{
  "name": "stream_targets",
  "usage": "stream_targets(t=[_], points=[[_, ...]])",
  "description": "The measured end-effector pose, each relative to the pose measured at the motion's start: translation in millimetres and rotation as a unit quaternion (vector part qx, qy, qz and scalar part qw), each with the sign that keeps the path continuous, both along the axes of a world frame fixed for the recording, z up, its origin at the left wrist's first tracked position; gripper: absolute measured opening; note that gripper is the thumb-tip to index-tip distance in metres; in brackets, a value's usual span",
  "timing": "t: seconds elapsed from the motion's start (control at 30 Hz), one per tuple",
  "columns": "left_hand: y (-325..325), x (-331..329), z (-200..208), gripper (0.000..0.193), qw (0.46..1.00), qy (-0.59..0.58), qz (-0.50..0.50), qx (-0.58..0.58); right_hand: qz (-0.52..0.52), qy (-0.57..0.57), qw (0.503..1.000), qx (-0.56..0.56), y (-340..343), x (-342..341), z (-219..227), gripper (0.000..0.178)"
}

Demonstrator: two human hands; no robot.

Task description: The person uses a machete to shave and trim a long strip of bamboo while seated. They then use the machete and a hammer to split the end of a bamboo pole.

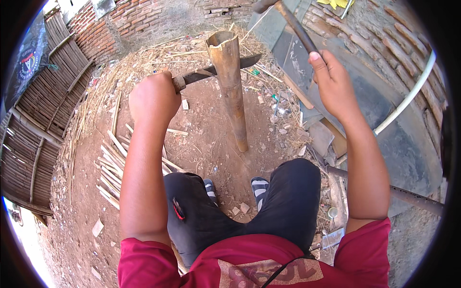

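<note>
My left hand [154,97] is closed around the wooden handle of a machete [199,75]. Its blade shows on both sides of a thick bamboo pole [231,86], below the jagged top; the middle of the blade is hidden by the pole, so I cannot tell whether it is embedded or behind. The hollow pole stands on the dirt in front of my feet, leaning slightly. To the right, my right hand [331,79] grips a hammer [297,29] by its dark handle. The hammer's head is raised at the top of the view, apart from the pole and machete.
Split bamboo sticks [113,168] lie in a pile at the left by my knee. Straw and chips cover the dirt. A woven bamboo panel [53,91] stands left, a brick wall [158,19] behind. Dark sheets [398,144] and a pale curved pipe [408,96] are at right.
</note>
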State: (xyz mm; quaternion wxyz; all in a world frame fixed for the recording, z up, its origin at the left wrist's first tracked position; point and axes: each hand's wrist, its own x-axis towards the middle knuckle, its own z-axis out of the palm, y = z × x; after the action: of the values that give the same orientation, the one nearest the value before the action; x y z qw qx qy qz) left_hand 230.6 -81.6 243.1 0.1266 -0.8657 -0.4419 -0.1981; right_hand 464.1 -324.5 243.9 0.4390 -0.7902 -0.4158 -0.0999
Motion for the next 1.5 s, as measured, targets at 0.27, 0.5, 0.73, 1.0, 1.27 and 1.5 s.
stream_targets(t=[0.27,0.5,0.73,1.0,1.27,1.5], points=[[-1.6,-5.8,4.9,0.017,0.999,0.039,0.013,-0.016,0.037,0.045,0.995,-0.078,-0.8,-3.8,-17.6,0.040],[-4.5,-0.3,6.6,0.016,0.999,0.033,-0.004,-0.009,0.035,-0.083,0.994,-0.056,-1.2,10.3,-48.9,0.042],[2.6,-1.4,2.5,0.018,1.000,0.015,-0.002,-0.014,0.008,0.055,0.998,-0.016,-7.3,12.9,-0.4,0.043],[1.4,-0.8,6.6,0.017,1.000,0.026,0.011,-0.005,0.028,0.026,0.997,-0.060,-1.3,13.1,-14.1,0.043],[0.9,-1.0,10.2,0.017,0.999,0.028,0.027,-0.010,0.043,-0.002,0.994,-0.100,-3.9,22.5,-45.7,0.042],[0.9,1.5,7.2,0.018,0.999,0.033,0.026,-0.018,0.010,0.001,1.000,-0.008,5.8,21.8,-41.5,0.043]])
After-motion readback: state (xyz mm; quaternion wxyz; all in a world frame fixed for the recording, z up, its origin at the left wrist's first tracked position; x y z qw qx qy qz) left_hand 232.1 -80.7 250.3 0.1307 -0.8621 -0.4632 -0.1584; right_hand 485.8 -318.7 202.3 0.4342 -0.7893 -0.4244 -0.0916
